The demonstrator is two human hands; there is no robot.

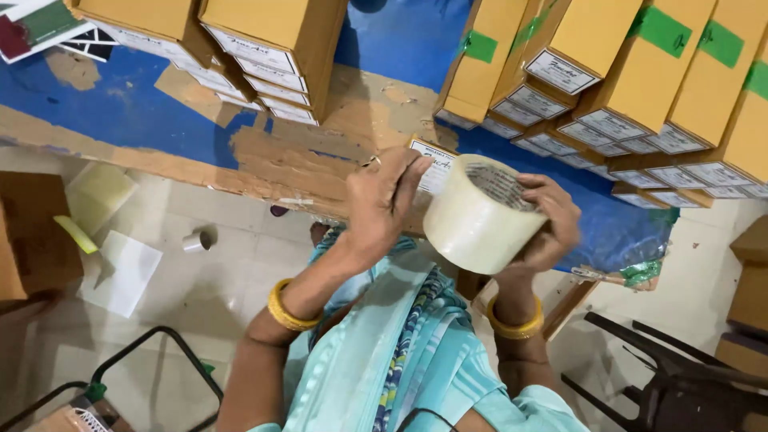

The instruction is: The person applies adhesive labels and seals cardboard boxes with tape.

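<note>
A large roll of clear packing tape (478, 216) is held up in front of me over the table's near edge. My right hand (552, 224) grips the roll from the right, fingers curled over its rim and into the core. My left hand (382, 204) is at the roll's left side, fingers bent and touching its outer surface near a small white printed label (433, 166). Both wrists wear yellow bangles.
A blue, worn table top (120, 112) carries stacks of yellow cardboard boxes with white labels at back left (264, 40) and back right (624, 80). An empty tape core (195, 241) and paper sheets (122, 272) lie on the floor. A dark chair (680, 376) stands at right.
</note>
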